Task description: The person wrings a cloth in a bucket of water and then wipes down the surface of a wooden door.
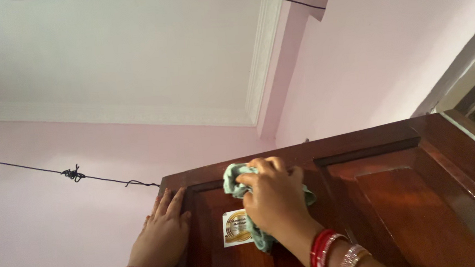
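Right hand point(273, 195) grips green cloth point(236, 184) bunched against wooden door point(401, 205); left hand point(163, 232) flat, holding nothing, on door edge. Risk: door swings under pressure, overhead reach slips.

One label only — a small square sticker point(236, 228), white with a round gold emblem, is seen at six o'clock, stuck on the wooden door point(424, 215).

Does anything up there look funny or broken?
Nothing looks broken. One odd bit: the thin black wire strung across the pink wall has a messy knot. The right hand presses a green cloth on the wooden door; the left hand rests flat on its edge.
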